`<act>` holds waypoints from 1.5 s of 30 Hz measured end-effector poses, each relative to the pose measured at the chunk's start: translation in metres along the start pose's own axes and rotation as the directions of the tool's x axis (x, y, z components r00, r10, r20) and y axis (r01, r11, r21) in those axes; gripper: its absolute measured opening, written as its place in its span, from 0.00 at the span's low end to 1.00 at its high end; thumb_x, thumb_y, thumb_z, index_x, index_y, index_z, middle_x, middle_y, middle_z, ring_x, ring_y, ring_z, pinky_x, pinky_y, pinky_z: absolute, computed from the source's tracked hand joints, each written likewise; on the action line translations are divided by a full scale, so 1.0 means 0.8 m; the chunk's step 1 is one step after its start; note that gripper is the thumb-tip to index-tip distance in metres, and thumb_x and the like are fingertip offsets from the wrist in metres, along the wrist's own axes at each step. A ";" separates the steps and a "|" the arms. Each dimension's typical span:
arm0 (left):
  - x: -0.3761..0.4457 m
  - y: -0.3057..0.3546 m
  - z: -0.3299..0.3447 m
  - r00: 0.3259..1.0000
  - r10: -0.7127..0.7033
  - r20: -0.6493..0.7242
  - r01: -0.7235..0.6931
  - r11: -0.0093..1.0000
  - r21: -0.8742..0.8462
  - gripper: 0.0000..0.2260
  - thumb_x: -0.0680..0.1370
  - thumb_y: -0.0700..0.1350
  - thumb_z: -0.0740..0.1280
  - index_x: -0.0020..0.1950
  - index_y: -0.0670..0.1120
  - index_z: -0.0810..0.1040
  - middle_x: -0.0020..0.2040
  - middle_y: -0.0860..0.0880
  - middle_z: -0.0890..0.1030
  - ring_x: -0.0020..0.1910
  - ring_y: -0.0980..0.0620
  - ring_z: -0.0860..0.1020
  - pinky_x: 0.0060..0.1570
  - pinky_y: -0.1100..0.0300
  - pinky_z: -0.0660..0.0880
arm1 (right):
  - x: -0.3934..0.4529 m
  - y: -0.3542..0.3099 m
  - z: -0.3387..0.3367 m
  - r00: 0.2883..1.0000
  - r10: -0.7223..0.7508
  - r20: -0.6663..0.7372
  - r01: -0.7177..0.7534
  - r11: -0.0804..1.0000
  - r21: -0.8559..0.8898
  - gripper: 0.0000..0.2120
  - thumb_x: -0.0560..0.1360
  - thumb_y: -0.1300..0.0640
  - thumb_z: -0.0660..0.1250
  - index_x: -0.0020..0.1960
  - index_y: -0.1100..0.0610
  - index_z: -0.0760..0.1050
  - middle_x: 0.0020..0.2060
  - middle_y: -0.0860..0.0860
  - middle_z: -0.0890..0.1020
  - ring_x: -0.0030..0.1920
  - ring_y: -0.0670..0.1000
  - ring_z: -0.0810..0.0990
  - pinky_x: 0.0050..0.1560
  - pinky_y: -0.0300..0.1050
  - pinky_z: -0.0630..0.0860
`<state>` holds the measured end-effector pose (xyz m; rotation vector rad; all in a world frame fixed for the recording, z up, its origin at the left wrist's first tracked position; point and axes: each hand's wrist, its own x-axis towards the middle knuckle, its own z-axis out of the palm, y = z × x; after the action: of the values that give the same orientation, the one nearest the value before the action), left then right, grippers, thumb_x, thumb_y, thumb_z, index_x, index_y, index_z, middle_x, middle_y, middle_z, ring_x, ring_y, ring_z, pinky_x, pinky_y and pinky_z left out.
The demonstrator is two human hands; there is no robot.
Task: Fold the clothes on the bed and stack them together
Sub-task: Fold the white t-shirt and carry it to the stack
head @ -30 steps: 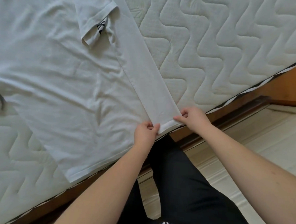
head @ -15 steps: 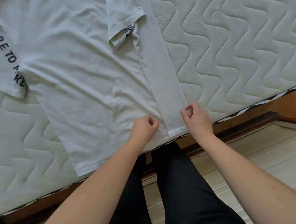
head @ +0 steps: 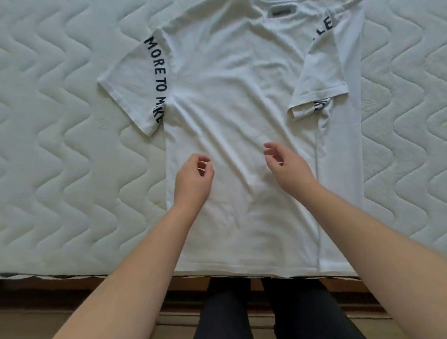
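A white short-sleeved cotton T-shirt (head: 240, 116) lies spread flat on the white quilted mattress (head: 47, 139) in front of me, its collar away from me and its hem along the near edge of the bed; its right side is folded in over the body as a long straight panel, with the right sleeve (head: 318, 76) turned back on top of it, while the left sleeve (head: 132, 88) lies out flat on the mattress with dark lettering down its seam; a small dark label (head: 281, 11) shows inside the neck; my left hand (head: 192, 181) is over the lower left part of the shirt, fingers loosely curled and holding nothing; my right hand (head: 287, 166) is over the middle of the shirt, fingers relaxed and slightly bent, thumb apart, also gripping nothing; whether either hand touches the cloth or floats just above it I cannot tell from this angle; below the mattress edge runs the brown wooden bed frame (head: 68, 294), and between my forearms my legs in black trousers (head: 225, 319) stand on the pale floor (head: 24, 335)
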<state>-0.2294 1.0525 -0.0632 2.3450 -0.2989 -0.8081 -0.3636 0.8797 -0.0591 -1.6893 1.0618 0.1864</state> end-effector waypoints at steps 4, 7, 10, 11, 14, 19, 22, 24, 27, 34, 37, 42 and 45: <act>0.036 -0.022 -0.032 0.984 -0.005 -0.176 -0.003 0.999 -0.045 0.09 0.80 0.44 0.64 0.59 0.46 0.76 0.55 0.47 0.78 0.50 0.51 0.76 0.53 0.58 0.73 | 0.046 -0.046 0.020 0.993 -0.049 0.107 0.047 0.999 0.019 0.20 0.81 0.55 0.60 0.72 0.48 0.67 0.64 0.44 0.76 0.62 0.45 0.74 0.62 0.42 0.70; 0.073 -0.036 -0.057 0.938 -0.013 -0.347 0.049 0.994 0.095 0.15 0.77 0.42 0.65 0.64 0.44 0.75 0.63 0.44 0.75 0.63 0.44 0.72 0.63 0.55 0.65 | 0.079 -0.074 0.033 0.989 -0.053 0.137 0.044 0.997 0.068 0.21 0.81 0.54 0.59 0.74 0.47 0.65 0.65 0.41 0.73 0.67 0.43 0.71 0.69 0.47 0.68; 0.116 -0.035 -0.080 0.917 -0.084 -0.391 0.092 0.996 0.000 0.19 0.77 0.41 0.64 0.68 0.41 0.71 0.67 0.42 0.72 0.67 0.44 0.70 0.66 0.57 0.62 | 0.109 -0.103 0.043 0.986 -0.056 0.158 0.043 0.996 0.083 0.22 0.82 0.53 0.59 0.75 0.46 0.64 0.69 0.41 0.71 0.69 0.42 0.69 0.70 0.45 0.66; 0.128 -0.030 -0.088 0.910 -0.147 -0.389 0.118 0.988 -0.098 0.20 0.78 0.41 0.64 0.70 0.41 0.70 0.67 0.43 0.72 0.66 0.46 0.70 0.64 0.61 0.64 | 0.118 -0.113 0.046 0.986 -0.057 0.160 0.042 0.994 0.097 0.22 0.82 0.53 0.59 0.76 0.47 0.63 0.70 0.42 0.71 0.70 0.43 0.68 0.69 0.43 0.65; 0.166 -0.015 -0.105 0.843 -0.454 -0.287 0.221 0.780 -0.585 0.24 0.79 0.42 0.66 0.74 0.43 0.64 0.64 0.49 0.72 0.56 0.53 0.72 0.46 0.73 0.69 | 0.145 -0.145 0.055 0.985 -0.057 0.162 0.032 0.988 0.154 0.23 0.83 0.56 0.57 0.77 0.50 0.61 0.73 0.44 0.68 0.72 0.44 0.66 0.65 0.37 0.61; 0.225 -0.027 -0.129 0.822 -0.567 0.047 0.337 0.417 -0.844 0.10 0.78 0.49 0.71 0.55 0.45 0.80 0.49 0.48 0.84 0.42 0.51 0.83 0.35 0.59 0.79 | 0.196 -0.187 0.070 0.986 -0.064 0.152 0.026 0.970 0.241 0.24 0.83 0.61 0.54 0.78 0.52 0.59 0.73 0.45 0.68 0.73 0.45 0.66 0.64 0.36 0.59; 0.244 -0.040 -0.129 0.859 -0.511 -0.034 0.301 0.558 -0.774 0.11 0.75 0.50 0.74 0.51 0.45 0.81 0.49 0.46 0.85 0.47 0.48 0.84 0.47 0.51 0.82 | 0.223 -0.200 0.074 0.989 -0.053 0.136 0.011 0.957 0.291 0.25 0.82 0.62 0.54 0.78 0.52 0.57 0.74 0.46 0.66 0.73 0.45 0.64 0.66 0.36 0.58; 0.250 -0.040 -0.129 0.872 -0.475 -0.117 0.233 0.614 -0.754 0.14 0.74 0.47 0.75 0.56 0.43 0.80 0.54 0.45 0.84 0.53 0.47 0.83 0.56 0.49 0.80 | 0.240 -0.204 0.075 0.991 -0.040 0.124 -0.003 0.945 0.327 0.26 0.82 0.62 0.54 0.79 0.53 0.56 0.75 0.47 0.64 0.74 0.44 0.62 0.70 0.38 0.57; 0.251 -0.025 -0.136 0.902 -0.386 -0.193 0.142 0.687 -0.712 0.10 0.73 0.47 0.73 0.52 0.47 0.79 0.51 0.49 0.83 0.50 0.50 0.81 0.58 0.49 0.77 | 0.264 -0.214 0.080 0.995 0.001 0.095 -0.039 0.918 0.394 0.26 0.81 0.63 0.54 0.78 0.53 0.58 0.75 0.46 0.65 0.74 0.44 0.63 0.76 0.43 0.57; 0.231 0.051 -0.166 0.928 0.231 -0.292 -0.322 0.891 -0.319 0.13 0.72 0.44 0.64 0.56 0.53 0.77 0.59 0.53 0.78 0.57 0.60 0.76 0.59 0.64 0.72 | 0.308 -0.265 0.082 0.994 0.083 0.073 -0.109 0.806 0.582 0.23 0.80 0.66 0.51 0.74 0.66 0.61 0.72 0.60 0.68 0.72 0.56 0.68 0.74 0.50 0.62; 0.231 0.081 -0.168 0.860 0.459 -0.222 -0.492 0.861 -0.130 0.14 0.73 0.43 0.65 0.58 0.44 0.78 0.68 0.52 0.72 0.64 0.65 0.71 0.59 0.71 0.68 | 0.331 -0.273 0.075 0.989 0.083 0.124 -0.144 0.739 0.658 0.21 0.83 0.61 0.51 0.75 0.62 0.63 0.71 0.54 0.72 0.70 0.52 0.72 0.70 0.44 0.67; 0.218 0.127 -0.128 0.788 0.616 -0.020 -0.616 0.788 0.021 0.09 0.72 0.45 0.67 0.51 0.46 0.73 0.76 0.51 0.66 0.62 0.51 0.76 0.50 0.56 0.75 | 0.361 -0.292 0.052 0.964 0.050 0.260 -0.206 0.761 0.616 0.19 0.80 0.54 0.54 0.67 0.58 0.70 0.53 0.52 0.81 0.53 0.50 0.80 0.56 0.43 0.74; 0.212 0.148 -0.092 0.707 0.705 0.057 -0.707 0.703 0.077 0.13 0.71 0.43 0.68 0.52 0.53 0.68 0.75 0.55 0.67 0.55 0.50 0.77 0.40 0.58 0.71 | 0.368 -0.309 0.030 0.950 0.073 0.304 -0.254 0.745 0.616 0.21 0.83 0.51 0.49 0.69 0.61 0.68 0.59 0.55 0.79 0.53 0.50 0.79 0.44 0.41 0.75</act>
<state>-0.0518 0.9303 -0.0236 2.0291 -1.1912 -0.4293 -0.0033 0.7434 -0.0713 -0.9047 0.9287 0.1264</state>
